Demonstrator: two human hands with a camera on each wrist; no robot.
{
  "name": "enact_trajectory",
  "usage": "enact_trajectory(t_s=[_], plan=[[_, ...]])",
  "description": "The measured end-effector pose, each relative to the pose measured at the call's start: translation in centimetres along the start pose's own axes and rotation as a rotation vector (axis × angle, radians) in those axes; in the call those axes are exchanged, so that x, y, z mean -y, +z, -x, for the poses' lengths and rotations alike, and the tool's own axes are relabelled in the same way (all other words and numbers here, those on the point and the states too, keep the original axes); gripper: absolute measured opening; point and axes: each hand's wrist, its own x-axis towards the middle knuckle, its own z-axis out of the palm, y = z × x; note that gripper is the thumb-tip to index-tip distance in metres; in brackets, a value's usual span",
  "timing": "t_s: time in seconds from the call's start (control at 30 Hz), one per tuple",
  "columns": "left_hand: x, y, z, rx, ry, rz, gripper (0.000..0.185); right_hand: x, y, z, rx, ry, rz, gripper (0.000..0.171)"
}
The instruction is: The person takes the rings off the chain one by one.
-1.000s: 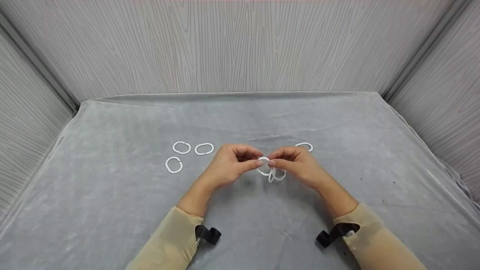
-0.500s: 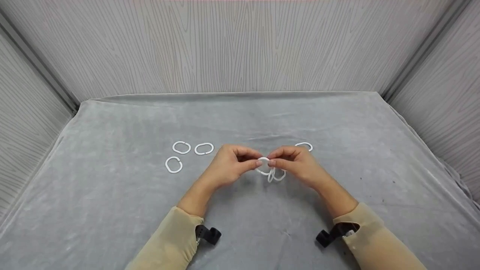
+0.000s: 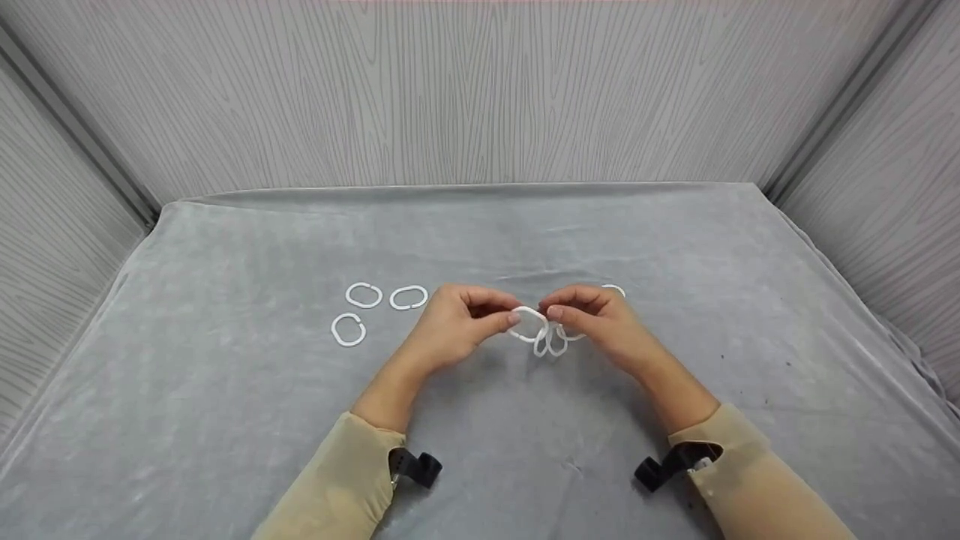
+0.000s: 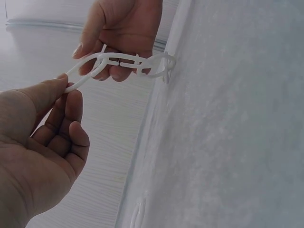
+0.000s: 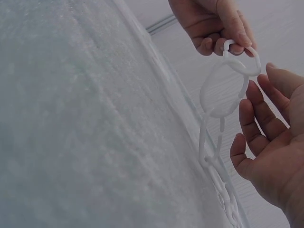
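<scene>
White plastic oval rings are linked into a short chain between my hands. My left hand (image 3: 465,326) pinches the end ring (image 5: 256,59) between thumb and forefinger, holding it above the cloth. A second ring (image 5: 204,90) hangs through it, with more links (image 5: 225,190) trailing below. My right hand (image 3: 600,322) is beside the chain, its thumb apart from its loosely bent fingers (image 5: 261,116). These fingers lie close to the second ring; whether they touch it I cannot tell. Part of the chain is hidden by my right hand in the head view.
Three loose white rings lie left of my left hand: one (image 3: 365,307) at the back, one (image 3: 405,308) beside it, one (image 3: 347,345) nearer. Another ring (image 3: 615,288) shows partly behind my right hand. Grey cloth (image 3: 480,435) covers the table; wood-grain walls (image 3: 480,90) enclose it.
My right thumb and fingers have come off the end ring and moved slightly right. The left hand keeps its pinch, and the end ring now shows more fully, with links hanging beside it.
</scene>
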Motion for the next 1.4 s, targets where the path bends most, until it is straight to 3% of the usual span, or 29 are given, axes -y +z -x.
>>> enact_trajectory(t_s=[0.5,0.97,1.4], plan=[[-0.5,-0.9,0.1,-0.042,0.01,0.045,0.016,-0.5,-0.3,-0.1,-0.026,-0.005,-0.034,0.021],[-0.9,-1.2,0.2,-0.066,0.015,0.07,0.017,-0.8,-0.5,-0.2,0.039,0.008,-0.116,0.025],[-1.1,-1.2,0.1,-0.069,0.024,0.101,0.018,-0.9,-0.2,-0.2,0.087,0.038,-0.056,0.031]])
